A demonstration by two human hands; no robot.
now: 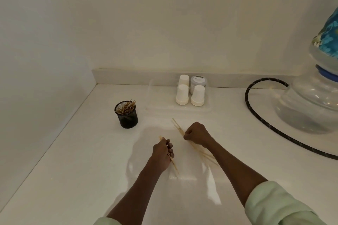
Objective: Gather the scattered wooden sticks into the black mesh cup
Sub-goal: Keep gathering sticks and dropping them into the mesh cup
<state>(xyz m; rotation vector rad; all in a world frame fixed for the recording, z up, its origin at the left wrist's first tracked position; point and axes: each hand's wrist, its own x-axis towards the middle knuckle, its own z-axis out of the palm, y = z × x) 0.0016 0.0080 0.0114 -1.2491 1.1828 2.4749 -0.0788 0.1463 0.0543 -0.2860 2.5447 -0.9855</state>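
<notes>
The black mesh cup (126, 115) stands on the white counter at left of centre, with several wooden sticks poking out of its top. My left hand (162, 151) is closed around a few wooden sticks (173, 165) that slant down to the right below the fist. My right hand (196, 133) grips a larger bundle of sticks (177, 126); their tips stick out up-left of the fist and the rest fans out under my forearm. Both hands hover low over the counter, right of and nearer than the cup.
A clear tray (155, 97) at the back holds three upturned white paper cups (182, 95) and a small grey jar (199, 81). A water dispenser bottle (314, 100) stands at right, with a black hose (259, 113) curving across the counter. Walls close the left and back.
</notes>
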